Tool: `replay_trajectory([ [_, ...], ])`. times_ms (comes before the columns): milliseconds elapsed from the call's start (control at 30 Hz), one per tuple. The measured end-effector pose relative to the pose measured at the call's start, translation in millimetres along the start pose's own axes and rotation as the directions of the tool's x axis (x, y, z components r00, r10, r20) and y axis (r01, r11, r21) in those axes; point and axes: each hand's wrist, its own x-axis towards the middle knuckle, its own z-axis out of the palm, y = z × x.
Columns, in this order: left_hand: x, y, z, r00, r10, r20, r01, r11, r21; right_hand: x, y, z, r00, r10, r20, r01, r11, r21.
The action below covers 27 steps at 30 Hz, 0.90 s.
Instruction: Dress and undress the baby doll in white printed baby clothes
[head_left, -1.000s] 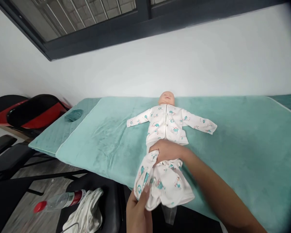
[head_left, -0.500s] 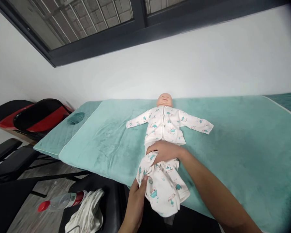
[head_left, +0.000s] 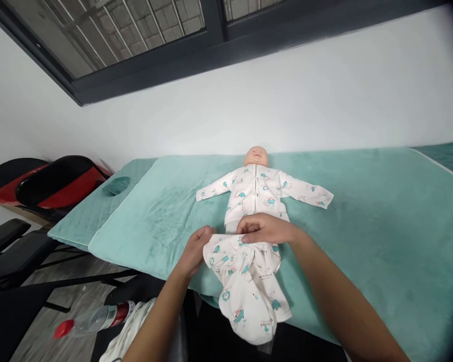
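Note:
A baby doll (head_left: 256, 156) lies on its back on the green-covered bed (head_left: 370, 226), its head toward the wall. It wears a white buttoned jacket (head_left: 245, 196) printed with small green and red figures, sleeves spread out to both sides. Matching baby pants (head_left: 245, 286) cover the doll's lower body and hang over the bed's near edge. My left hand (head_left: 197, 246) pinches the left end of the waistband. My right hand (head_left: 266, 229) is closed on the waistband nearer its middle, just below the jacket hem. The doll's legs are hidden by the cloth.
A plastic bottle with a red cap (head_left: 94, 321) and a white cloth (head_left: 130, 334) lie on a black chair at the lower left. Black and red chairs (head_left: 62, 183) stand by the left wall. A face hole (head_left: 116, 186) opens in the bed's left end.
My left hand has moved up from the side of the pants to the waistband's left end. The waistband is now stretched wider and flatter. My right hand has shifted slightly right.

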Motion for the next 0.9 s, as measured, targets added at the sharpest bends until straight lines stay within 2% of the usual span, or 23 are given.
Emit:
replay_trajectory([
  [133, 31, 10, 22.1, 0.987, 0.079, -0.139, -0.060, 0.989, 0.134, -15, 0, -2, 0.977, -0.006, -0.212, -0.010, 0.997, -0.076],
  [233, 50, 13, 35.1, 0.959, 0.189, -0.212, -0.129, 0.955, 0.266, -33, 1, -9, 0.911, -0.007, -0.412, -0.044, 0.993, -0.114],
  [367, 58, 11, 40.3, 0.957, 0.244, -0.154, -0.162, 0.896, 0.413, -43, 10, -18, 0.828, -0.007, -0.561, -0.090, 0.985, -0.145],
  [400, 56, 11, 40.5, 0.949, 0.283, -0.137, -0.194, 0.870, 0.454, -42, 12, -19, 0.788, -0.039, -0.614, -0.100, 0.977, -0.190],
  [433, 55, 13, 41.0, 0.935, 0.337, -0.108, -0.240, 0.829, 0.506, -39, 15, -19, 0.729, -0.100, -0.677, -0.117, 0.956, -0.268],
  [500, 52, 18, 44.3, 0.896, 0.445, 0.007, -0.353, 0.701, 0.620, -32, 20, -18, 0.598, -0.294, -0.745, -0.190, 0.851, -0.489],
  [533, 51, 21, 47.7, 0.873, 0.480, 0.081, -0.404, 0.621, 0.672, -27, 22, -16, 0.559, -0.397, -0.728, -0.237, 0.765, -0.599],
  [567, 51, 24, 52.3, 0.853, 0.501, 0.148, -0.440, 0.538, 0.719, -23, 23, -13, 0.546, -0.479, -0.687, -0.281, 0.668, -0.689],
  [633, 52, 29, 64.1, 0.824, 0.524, 0.213, -0.452, 0.384, 0.805, -17, 25, -6, 0.550, -0.567, -0.613, -0.361, 0.501, -0.787],
  [700, 54, 29, 76.5, 0.802, 0.559, 0.212, -0.417, 0.269, 0.868, -13, 27, -1, 0.518, -0.611, -0.599, -0.446, 0.405, -0.798],
  [733, 55, 29, 81.6, 0.791, 0.578, 0.202, -0.399, 0.237, 0.886, -12, 27, -1, 0.491, -0.624, -0.608, -0.482, 0.387, -0.786],
  [800, 57, 26, 87.7, 0.775, 0.610, 0.162, -0.381, 0.248, 0.891, -13, 29, -2, 0.445, -0.629, -0.637, -0.517, 0.400, -0.756],
  [833, 58, 25, 88.1, 0.774, 0.623, 0.115, -0.373, 0.302, 0.877, -14, 30, -4, 0.425, -0.623, -0.656, -0.520, 0.425, -0.741],
  [900, 61, 23, 83.2, 0.786, 0.615, -0.062, -0.337, 0.510, 0.792, -16, 32, -9, 0.381, -0.587, -0.714, -0.501, 0.519, -0.693],
])
